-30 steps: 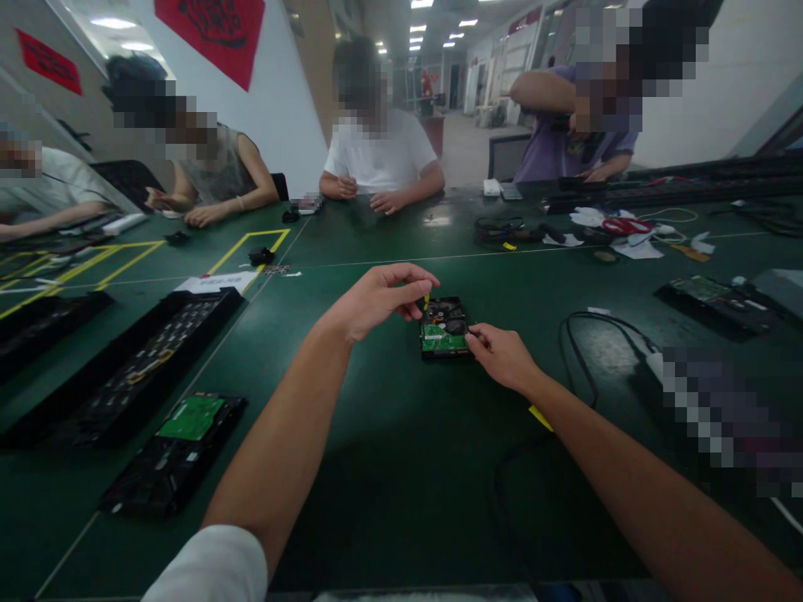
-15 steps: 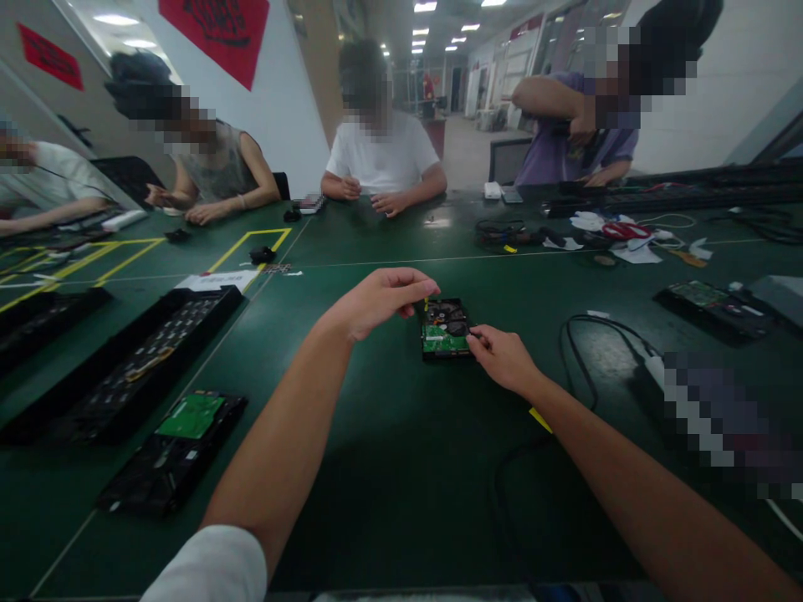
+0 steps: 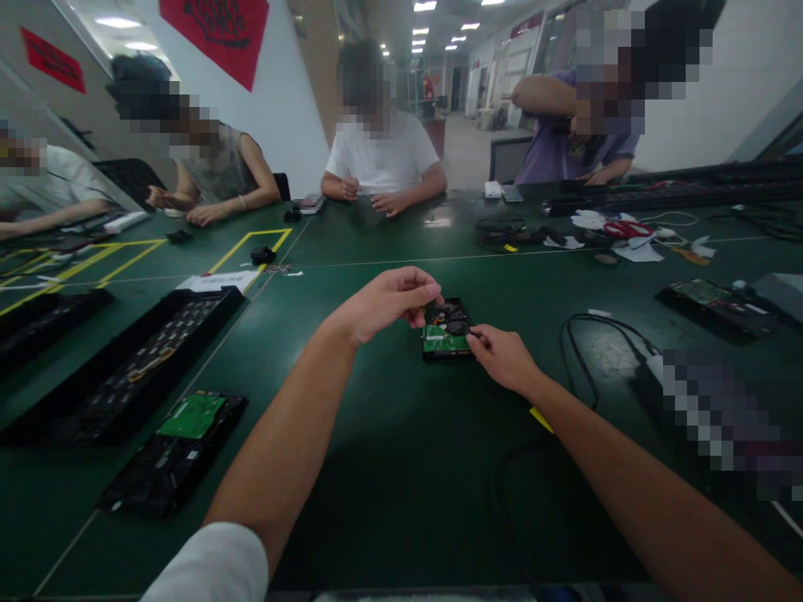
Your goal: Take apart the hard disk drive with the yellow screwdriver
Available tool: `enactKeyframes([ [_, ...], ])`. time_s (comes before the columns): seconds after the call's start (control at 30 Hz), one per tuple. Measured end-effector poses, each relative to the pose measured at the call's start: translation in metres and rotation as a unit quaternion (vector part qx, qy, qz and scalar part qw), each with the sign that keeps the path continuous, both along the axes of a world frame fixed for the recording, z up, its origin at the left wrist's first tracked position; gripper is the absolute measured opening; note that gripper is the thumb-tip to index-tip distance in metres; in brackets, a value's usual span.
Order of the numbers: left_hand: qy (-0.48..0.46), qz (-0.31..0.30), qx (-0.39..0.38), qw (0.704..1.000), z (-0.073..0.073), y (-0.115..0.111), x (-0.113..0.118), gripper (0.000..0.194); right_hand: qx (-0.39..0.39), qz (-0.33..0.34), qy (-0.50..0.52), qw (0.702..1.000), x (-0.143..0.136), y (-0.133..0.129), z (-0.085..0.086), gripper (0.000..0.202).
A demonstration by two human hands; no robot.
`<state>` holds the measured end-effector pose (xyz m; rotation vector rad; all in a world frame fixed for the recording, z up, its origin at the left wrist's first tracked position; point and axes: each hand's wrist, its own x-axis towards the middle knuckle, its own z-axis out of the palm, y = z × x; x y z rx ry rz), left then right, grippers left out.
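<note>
A hard drive (image 3: 448, 334) with a green circuit board facing up lies on the green table in front of me. My right hand (image 3: 502, 355) grips its right edge between thumb and fingers. Over the drive's upper left corner, my left hand (image 3: 405, 299) is closed in a pinch, thumb against fingers. What those fingertips hold, if anything, is too small to make out, and they hide that corner of the drive.
Left of my forearm lies another drive in a black caddy (image 3: 181, 451), beside a long black tray (image 3: 135, 368). Cables (image 3: 580, 359) and another drive (image 3: 718, 305) lie to the right. Several people sit across the table (image 3: 376, 527).
My left hand has shifted slightly right over the drive's corner, and a yellow bit seen under its fingertips is now mostly hidden. My right hand and the drive stay put.
</note>
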<state>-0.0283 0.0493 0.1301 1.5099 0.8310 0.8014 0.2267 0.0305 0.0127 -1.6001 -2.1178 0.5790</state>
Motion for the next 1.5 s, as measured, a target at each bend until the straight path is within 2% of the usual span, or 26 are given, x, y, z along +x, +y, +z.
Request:
enactKeyframes([
  [0.43,-0.032,-0.007,-0.038,0.999,-0.001,0.0022,-0.0056,0.032,0.0,0.003,0.003,1.0,0.001,0.0011,-0.0023,0.039],
  [0.8,0.032,0.015,0.016,0.999,-0.0001,0.0018,-0.0051,0.032,-0.004,0.001,0.009,1.0,-0.0007,-0.0006,0.0006,0.035],
  [1.0,0.019,0.012,-0.011,1.0,-0.0017,0.002,-0.0047,0.038,-0.021,0.006,0.01,1.0,-0.0001,-0.0011,0.0024,0.038],
  [1.3,0.014,0.015,-0.002,1.0,0.0015,0.0018,-0.0069,0.027,0.007,0.004,0.0,1.0,0.0007,0.0015,-0.0026,0.036],
  [1.5,0.015,0.03,-0.009,0.999,0.0017,0.0019,-0.0075,0.029,0.002,0.003,0.005,1.0,0.0004,0.0004,-0.0009,0.037],
])
